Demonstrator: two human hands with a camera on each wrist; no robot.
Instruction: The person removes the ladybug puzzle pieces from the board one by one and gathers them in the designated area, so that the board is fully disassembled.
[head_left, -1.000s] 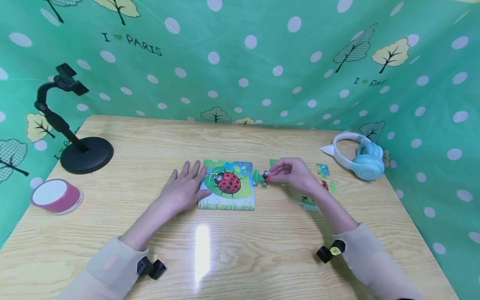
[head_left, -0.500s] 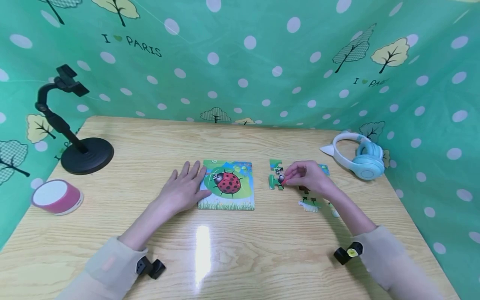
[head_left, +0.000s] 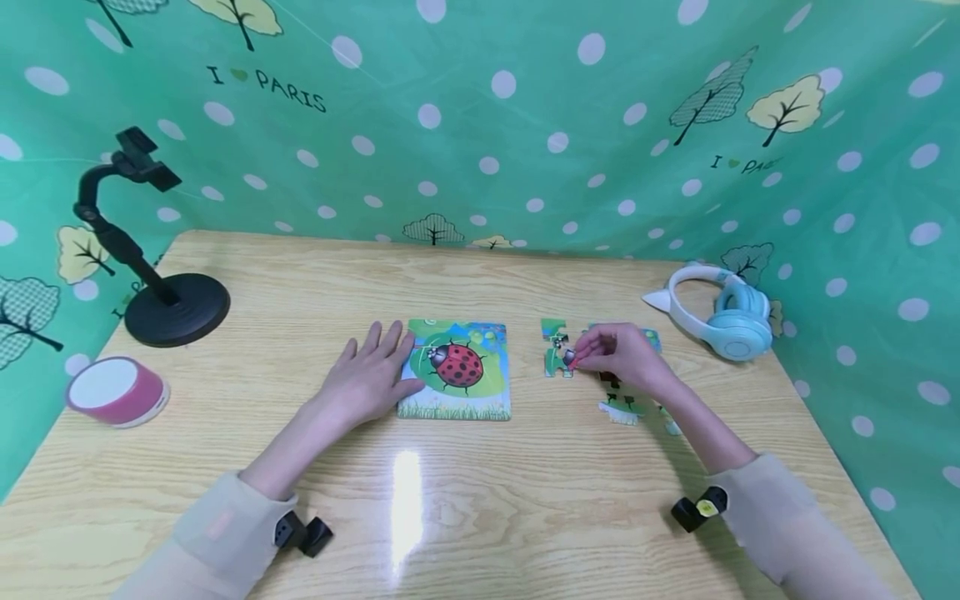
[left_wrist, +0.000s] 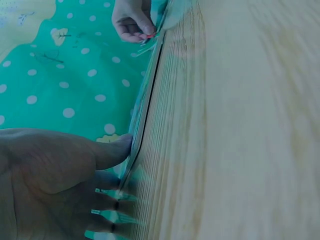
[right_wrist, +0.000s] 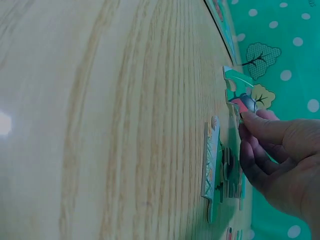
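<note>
A square picture board (head_left: 453, 407) with a ladybug on it lies mid-table. My left hand (head_left: 367, 379) rests flat at its left edge, fingers spread and thumb on the board. To the board's right, my right hand (head_left: 618, 357) pinches a jigsaw piece (head_left: 555, 363) by its right side, between thumb and fingers. That piece (right_wrist: 236, 92) shows green and part of a red ladybug in the right wrist view. Just behind it lies another green jigsaw piece (head_left: 552, 326). The left wrist view shows my left thumb (left_wrist: 114, 151) against the board's edge.
Several more jigsaw pieces (head_left: 621, 412) lie under and around the right hand, partly hidden by it. Blue headphones (head_left: 738, 333) lie at the back right. On the left stand a black phone stand (head_left: 176, 310) and a pink-and-white round object (head_left: 120, 393).
My right hand has moved right, carrying the jigsaw piece away from the board's right edge to beside the loose pieces. The left hand has stayed in place.
</note>
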